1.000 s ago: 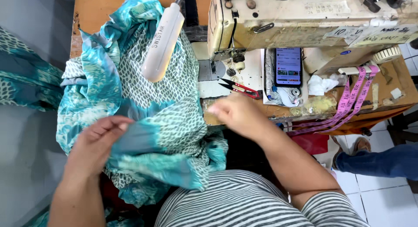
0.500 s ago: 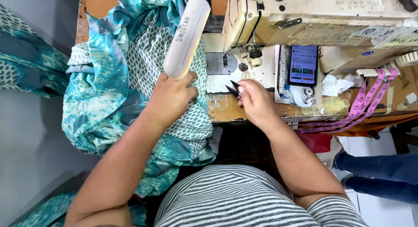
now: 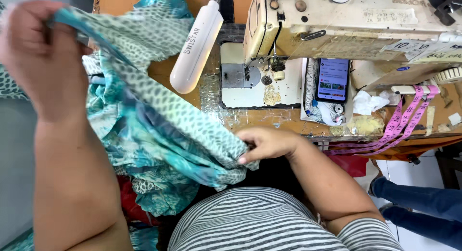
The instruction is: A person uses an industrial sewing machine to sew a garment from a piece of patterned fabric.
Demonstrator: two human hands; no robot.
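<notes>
Up at the left edge of the head view, the left hand point(image 3: 41, 49) is raised close to the camera, its fingers pressed together around one end of a turquoise patterned fabric point(image 3: 159, 121). From that grip the cloth runs as a taut band down and to the right, crossing in front of the wooden table point(image 3: 269, 120), to the right hand point(image 3: 267, 142), which pinches the other end between thumb and fingers just at the table's near edge. More of the same fabric hangs in loose folds below the stretched band, over the person's lap beside a striped shirt point(image 3: 269, 222), and another part lies heaped on the table's left side.

Behind the fabric stands a cream sewing machine point(image 3: 346, 25) with its needle over a pale plate set into the table. A white lamp point(image 3: 197, 46) on a bent stalk slants above the cloth, just left of the needle. Right of the needle plate a phone point(image 3: 332, 80) with a lit screen leans against the machine, and a crumpled white tissue point(image 3: 368, 102) lies beside it. A pink measuring tape point(image 3: 402, 123) drapes over the table's right front edge. At the lower right, another person's leg in blue jeans point(image 3: 418, 203) shows on the tiled floor.
</notes>
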